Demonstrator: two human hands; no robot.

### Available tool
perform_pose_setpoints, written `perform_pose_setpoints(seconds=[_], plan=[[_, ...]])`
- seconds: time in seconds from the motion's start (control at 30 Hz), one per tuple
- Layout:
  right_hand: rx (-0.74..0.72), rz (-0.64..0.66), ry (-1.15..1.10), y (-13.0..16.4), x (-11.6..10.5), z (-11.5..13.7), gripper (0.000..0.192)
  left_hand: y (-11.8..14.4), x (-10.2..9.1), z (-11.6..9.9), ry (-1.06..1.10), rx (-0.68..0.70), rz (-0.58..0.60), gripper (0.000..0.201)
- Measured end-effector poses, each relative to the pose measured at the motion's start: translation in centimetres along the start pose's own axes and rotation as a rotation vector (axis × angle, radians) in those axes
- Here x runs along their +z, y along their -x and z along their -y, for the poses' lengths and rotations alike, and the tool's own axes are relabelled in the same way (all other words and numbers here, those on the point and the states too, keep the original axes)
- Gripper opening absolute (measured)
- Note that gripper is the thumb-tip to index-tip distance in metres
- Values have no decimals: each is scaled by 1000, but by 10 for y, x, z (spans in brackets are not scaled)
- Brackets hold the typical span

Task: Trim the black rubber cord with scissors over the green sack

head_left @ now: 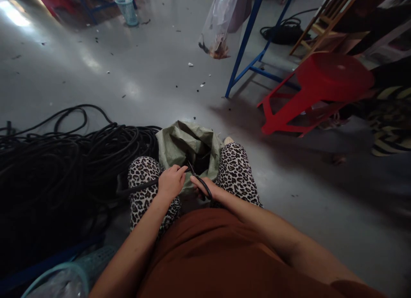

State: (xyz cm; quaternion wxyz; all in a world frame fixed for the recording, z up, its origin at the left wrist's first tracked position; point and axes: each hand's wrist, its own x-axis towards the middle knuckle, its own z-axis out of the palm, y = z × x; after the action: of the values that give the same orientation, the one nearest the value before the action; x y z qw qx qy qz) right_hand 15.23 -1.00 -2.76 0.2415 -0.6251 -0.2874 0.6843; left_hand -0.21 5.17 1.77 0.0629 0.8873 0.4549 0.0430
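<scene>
Two hands hold one black cable over a green sack.

The left hand (pixel 171 181) is closed on the black cable (pixel 141 186), which runs left toward the cable pile (pixel 64 156). The right hand (pixel 205 187) grips its looped end beside the sack (pixel 188 146).

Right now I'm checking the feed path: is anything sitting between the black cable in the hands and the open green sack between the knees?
Nothing visible. The left hand and right hand hold the black cable right at the mouth of the green sack, and it already dips into the opening. Only the leopard-print knees flank it, at the sides.
</scene>
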Motion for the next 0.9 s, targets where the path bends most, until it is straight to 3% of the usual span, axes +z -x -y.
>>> perform_pose_setpoints(seconds=[0.17, 0.47, 0.9], plan=[[18, 11, 22, 3, 0, 3, 49, 0, -2, -1, -17, -13, 15, 30], [81, 43, -155, 3, 5, 4, 43, 0, -3, -2, -3, -41, 33, 31], [-94, 20, 101, -12, 0, -19, 58, -2, -2, -1, 21, -51, 42, 32]])
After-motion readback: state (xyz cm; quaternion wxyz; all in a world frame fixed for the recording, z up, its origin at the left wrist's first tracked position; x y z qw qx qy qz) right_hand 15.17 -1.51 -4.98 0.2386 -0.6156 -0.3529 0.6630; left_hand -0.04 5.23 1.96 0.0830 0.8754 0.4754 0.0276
